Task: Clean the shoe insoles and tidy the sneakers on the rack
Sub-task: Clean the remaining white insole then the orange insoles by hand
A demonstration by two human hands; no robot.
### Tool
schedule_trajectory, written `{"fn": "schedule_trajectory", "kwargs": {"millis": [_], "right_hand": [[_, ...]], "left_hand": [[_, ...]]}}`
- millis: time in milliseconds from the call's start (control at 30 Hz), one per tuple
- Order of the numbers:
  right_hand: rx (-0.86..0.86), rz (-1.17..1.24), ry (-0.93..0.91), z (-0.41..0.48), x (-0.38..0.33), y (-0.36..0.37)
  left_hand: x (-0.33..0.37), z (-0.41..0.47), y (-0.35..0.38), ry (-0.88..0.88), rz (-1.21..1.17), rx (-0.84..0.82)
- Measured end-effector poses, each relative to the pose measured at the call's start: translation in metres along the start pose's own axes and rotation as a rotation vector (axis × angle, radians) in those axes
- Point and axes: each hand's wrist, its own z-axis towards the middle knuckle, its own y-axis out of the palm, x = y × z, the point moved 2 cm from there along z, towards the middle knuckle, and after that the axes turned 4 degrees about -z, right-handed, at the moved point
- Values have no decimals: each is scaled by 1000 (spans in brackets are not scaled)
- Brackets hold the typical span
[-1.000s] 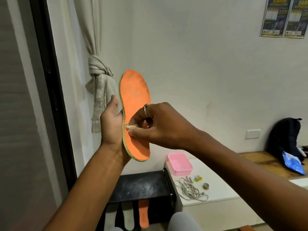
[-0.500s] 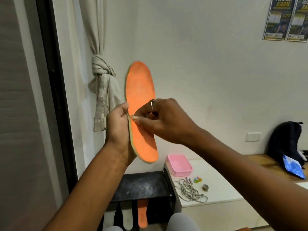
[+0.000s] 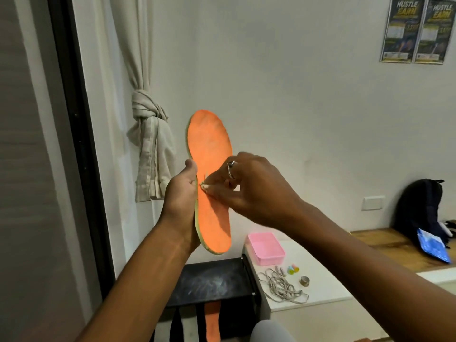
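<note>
Dropped lower, toe tipped left: orange foam insole (image 3: 209, 144); left hand (image 3: 181, 196) grips its edge, right hand (image 3: 254, 188) fingers pinch pale scrap (image 3: 204, 185). Below, white desk (image 3: 323, 275) carries pink plastic tray (image 3: 267, 259).

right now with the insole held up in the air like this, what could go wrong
1. The left hand holds the flat orange foam insole only along one edge, so pressure from the right hand could bend it or push it out of the grip.
2. The small pale wad pinched in the right hand's fingertips could slip out and drop toward the black rack top below.
</note>
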Motion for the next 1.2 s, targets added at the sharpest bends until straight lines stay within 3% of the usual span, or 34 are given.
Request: {"fn": "schedule_trajectory", "kwargs": {"millis": [100,167,400,600,700,767,867,967,1100,1200], "right_hand": [[118,-143,106,21,18,-2],[136,-93,174,26,25,1],[-39,235,82,-6,4,5],[-136,326,88,-9,4,-4],[-130,218,52,-7,6,-2],[-42,21,3,0,9,-2],[136,-122,71,17,27,-4],[209,-98,142,24,33,-2],[57,100,14,3,7,7],[95,23,-6,7,12,-1]], "left_hand": [[-9,3,0,-15,58,-13],[-11,4,-1,-26,77,-20],[4,10,-9,159,63,-22],[-4,7,0,-68,12,-121],[-6,6,2,-48,7,-84],[-9,7,2,-82,5,-59],[-11,5,4,-86,58,-76],[-11,6,2,-88,65,-70],[-7,9,1,-68,14,-18],[-9,7,4,-63,56,-39]]}}
